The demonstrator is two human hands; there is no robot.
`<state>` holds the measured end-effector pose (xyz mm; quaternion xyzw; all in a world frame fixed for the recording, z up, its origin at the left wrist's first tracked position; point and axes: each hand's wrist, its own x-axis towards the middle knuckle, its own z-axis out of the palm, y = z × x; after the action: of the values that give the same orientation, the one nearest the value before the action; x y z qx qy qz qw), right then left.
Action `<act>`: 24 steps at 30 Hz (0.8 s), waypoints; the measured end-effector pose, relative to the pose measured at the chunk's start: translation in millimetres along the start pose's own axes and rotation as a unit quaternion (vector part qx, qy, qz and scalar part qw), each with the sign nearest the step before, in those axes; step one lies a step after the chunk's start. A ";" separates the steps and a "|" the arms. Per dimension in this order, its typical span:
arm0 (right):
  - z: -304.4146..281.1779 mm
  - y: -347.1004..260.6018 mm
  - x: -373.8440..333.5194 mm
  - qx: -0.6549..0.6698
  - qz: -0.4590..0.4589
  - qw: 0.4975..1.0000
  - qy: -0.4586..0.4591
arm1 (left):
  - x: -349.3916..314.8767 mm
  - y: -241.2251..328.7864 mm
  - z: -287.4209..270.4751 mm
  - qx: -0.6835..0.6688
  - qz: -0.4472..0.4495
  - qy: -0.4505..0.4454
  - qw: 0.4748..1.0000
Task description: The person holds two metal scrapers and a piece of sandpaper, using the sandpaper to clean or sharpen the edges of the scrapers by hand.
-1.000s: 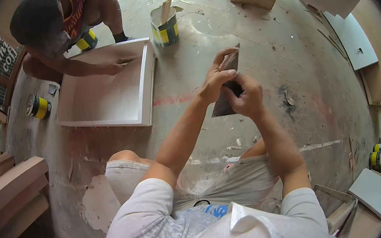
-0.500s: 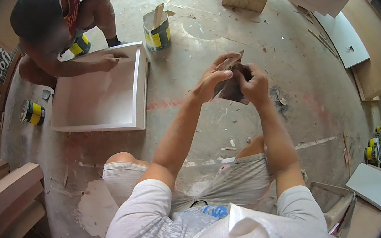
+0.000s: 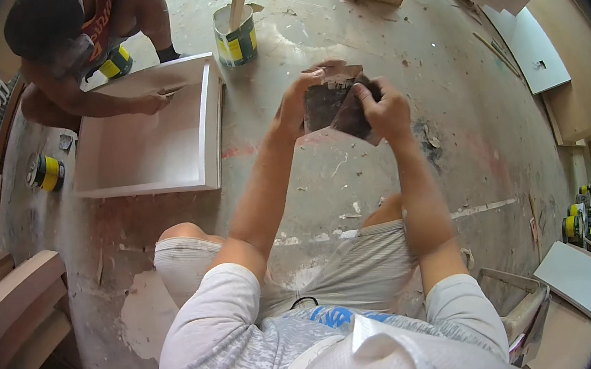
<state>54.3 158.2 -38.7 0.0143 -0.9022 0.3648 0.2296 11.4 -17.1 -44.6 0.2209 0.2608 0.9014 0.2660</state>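
Observation:
Out in front of me, over the floor, both hands hold a worn, dark brown sheet of sandpaper. My left hand grips its left side, fingers behind and along the top edge. My right hand pinches a darker flap on the right between thumb and fingers. Whether the flap is a fold of the same sheet or a separate piece, I cannot tell. To the left lies a white open box, like a drawer. A co-worker's hand reaches into it with a thin object I cannot make out.
A dark green and yellow can with a wooden stick stands beyond the box. Another can is left of it. Curved wooden panels are stacked at the near left. White boards and paint cans lie at the right.
The sandpaper has been spread out and now shows a broad face. My left hand has moved a little left, away from the right one. The co-worker's hand stays inside the box.

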 end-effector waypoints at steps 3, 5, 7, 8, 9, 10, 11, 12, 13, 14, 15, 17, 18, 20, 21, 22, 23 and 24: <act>-5.7 13.3 3.7 -0.073 0.029 0.997 0.008 | 0.3 -4.9 3.7 0.079 -0.017 0.012 0.997; -2.2 16.3 2.0 -0.067 0.017 0.998 0.013 | 0.5 -2.0 5.5 0.069 -0.024 -0.005 0.997; -1.1 19.8 1.3 -0.064 0.011 0.998 0.008 | 1.2 -3.2 4.7 0.058 -0.031 -0.022 0.998; -1.2 21.6 2.6 -0.060 0.004 0.998 0.004 | 2.7 -5.0 3.2 0.067 -0.040 -0.011 0.997; -0.4 24.5 4.0 -0.060 0.003 0.998 0.004 | 4.1 -6.8 1.7 0.077 -0.049 0.000 0.996; 0.9 28.1 5.6 -0.059 -0.004 0.998 0.003 | 5.7 -9.2 0.4 0.077 -0.049 0.000 0.996; 2.4 30.6 5.8 -0.058 -0.009 0.998 0.001 | 6.3 -12.4 -0.7 0.072 -0.047 0.004 0.996; 3.8 32.7 5.7 -0.058 -0.008 0.998 0.001 | 7.0 -15.3 -2.0 0.068 -0.046 0.008 0.997; 5.4 34.1 5.6 -0.060 -0.011 0.998 -0.010 | 7.5 -17.8 -3.5 0.068 -0.047 0.008 0.996; 6.9 33.4 5.7 -0.062 -0.014 0.998 -0.022 | 7.9 -19.3 -4.3 0.065 -0.038 0.010 0.997; 8.6 32.0 5.6 -0.060 -0.013 0.998 -0.022 | 7.9 -20.2 -5.4 0.062 -0.028 0.011 0.998; 12.8 27.1 4.8 -0.053 -0.028 0.998 -0.022 | 6.8 -19.0 -6.4 0.060 -0.031 0.015 0.998; 15.1 26.1 4.1 -0.052 -0.028 0.998 -0.023 | 6.2 -17.9 -5.7 0.057 -0.034 0.018 0.998; 19.2 23.1 3.5 -0.056 -0.045 0.997 -0.021 | 3.8 -16.8 -1.2 0.072 -0.026 0.030 0.997; 21.1 21.2 2.8 -0.055 -0.046 0.997 -0.021 | 3.9 -15.9 0.2 0.087 -0.018 0.040 0.995; 23.1 19.3 1.4 -0.046 -0.059 0.997 -0.025 | 5.8 -18.0 -2.8 0.087 -0.016 0.040 0.995; 25.9 14.8 -0.6 -0.034 -0.073 0.996 -0.030 | 6.3 -19.4 -5.2 0.148 0.005 0.045 0.988; 28.3 9.3 -2.9 -0.033 -0.075 0.996 -0.030 | 6.5 -19.6 -8.2 0.208 0.027 0.050 0.977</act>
<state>43.6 145.8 -63.8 0.0851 -0.9167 0.3159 0.2293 9.2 -1.9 -60.8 0.2329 0.4493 0.8442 0.1767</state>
